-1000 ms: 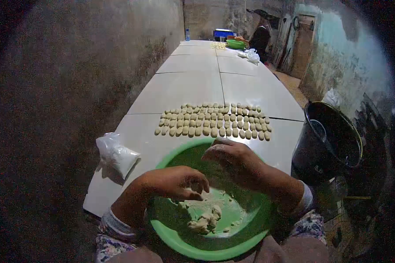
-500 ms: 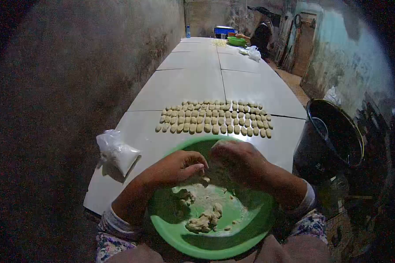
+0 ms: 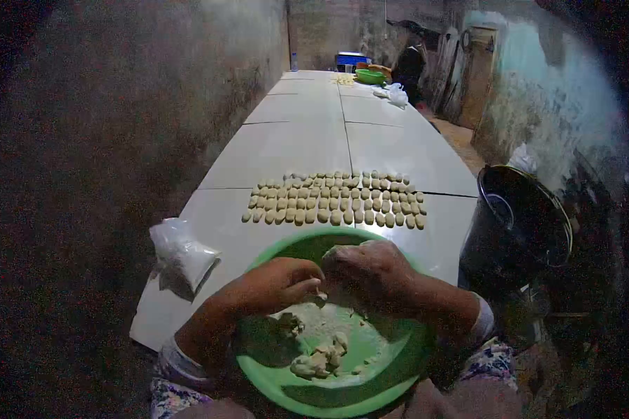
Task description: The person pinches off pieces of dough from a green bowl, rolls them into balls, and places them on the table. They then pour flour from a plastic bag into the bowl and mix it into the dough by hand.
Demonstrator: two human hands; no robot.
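A wide green basin (image 3: pixel 272 398) sits in front of me, with pale lumps of dough (image 3: pixel 319 359) and loose flour (image 3: pixel 328 321) on its bottom. My left hand (image 3: pixel 279 283) is over the basin's left side, fingers curled and thumb bent in. A small whitish bit of dough (image 3: pixel 321 298) shows under that thumb. Close by on the right, my right hand (image 3: pixel 370 265) is closed, its knuckles dusted with flour; what lies inside its fingers is hidden. Beyond the basin, several small oval dough pieces (image 3: pixel 335 204) lie in rows on the white table (image 3: pixel 293 150).
A clear bag of white powder (image 3: pixel 189 258) lies left of the basin. A large black bucket (image 3: pixel 493 237) stands at the table's right edge. At the far end are a green bowl (image 3: pixel 370 77), a plastic bag (image 3: pixel 397 95) and a person in dark clothes (image 3: pixel 409 70). A wall runs along the left.
The view has tilted up slightly, so the scene sits lower. My left hand's fingers have curled in more, closer to my right hand, which stays closed.
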